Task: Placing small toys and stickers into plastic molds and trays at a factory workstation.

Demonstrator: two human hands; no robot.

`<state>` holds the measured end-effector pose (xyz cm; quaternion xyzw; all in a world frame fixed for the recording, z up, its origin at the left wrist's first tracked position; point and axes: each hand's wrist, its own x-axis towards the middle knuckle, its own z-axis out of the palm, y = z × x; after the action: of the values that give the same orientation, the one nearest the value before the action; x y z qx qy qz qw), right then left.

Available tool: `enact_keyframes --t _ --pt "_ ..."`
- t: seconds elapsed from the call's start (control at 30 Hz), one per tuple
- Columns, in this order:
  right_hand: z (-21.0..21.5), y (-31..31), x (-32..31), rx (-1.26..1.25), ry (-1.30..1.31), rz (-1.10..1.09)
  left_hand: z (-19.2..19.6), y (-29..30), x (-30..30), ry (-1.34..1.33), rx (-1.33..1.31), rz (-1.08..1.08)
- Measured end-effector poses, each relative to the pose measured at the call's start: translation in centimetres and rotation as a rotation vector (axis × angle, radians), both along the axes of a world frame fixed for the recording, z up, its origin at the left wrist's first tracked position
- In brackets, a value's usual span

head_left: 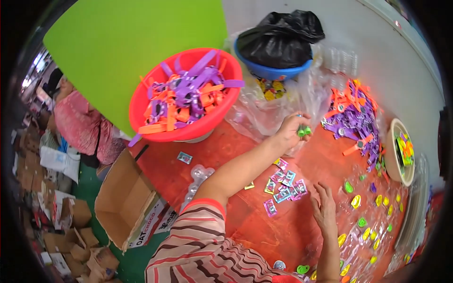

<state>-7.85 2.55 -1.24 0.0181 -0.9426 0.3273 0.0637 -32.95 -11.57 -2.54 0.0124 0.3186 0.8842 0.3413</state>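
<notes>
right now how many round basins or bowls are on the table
3. A red plastic basin of purple and orange strips at upper left, a blue basin holding a black bag at top centre, a cream bowl of small coloured pieces at right. Others may be hidden.

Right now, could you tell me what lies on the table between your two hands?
In the head view, a cluster of small printed packets lies between the left hand and right hand.
</notes>
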Motion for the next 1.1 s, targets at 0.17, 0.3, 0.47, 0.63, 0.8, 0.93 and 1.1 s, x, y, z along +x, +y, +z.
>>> enact_keyframes --t 0.17,0.3,0.47,0.63,0.8,0.93,1.1 --pt "0.6 -2.5 0.3 0.058 -0.04 0.065 -1.1 -2.0 -3.4 -0.053 -0.111 0.309" --pt "0.0 -3.9 0.6 0.095 0.008 0.14 -2.6 -3.6 -5.3 -0.083 -0.171 0.479" --pt "0.4 -5.4 1.7 0.127 -0.001 0.172 -1.7 -2.6 -5.8 0.047 -0.607 0.644" --pt "0.6 -8.2 2.3 0.119 -0.061 0.21 -1.2 -7.4 -2.0 0.416 -0.388 0.306" --pt "-0.2 -12.2 2.7 0.18 0.061 0.39 2.7 -20.3 8.1 0.942 -0.607 -0.036" --pt "-1.2 -16.7 1.9 -0.089 -0.066 0.307 2.6 -27.1 16.2 0.991 -1.029 0.246" --pt "-4.0 -20.9 -0.5 -0.495 -0.33 0.203 -3.2 -30.5 23.6 0.402 -0.957 0.49"
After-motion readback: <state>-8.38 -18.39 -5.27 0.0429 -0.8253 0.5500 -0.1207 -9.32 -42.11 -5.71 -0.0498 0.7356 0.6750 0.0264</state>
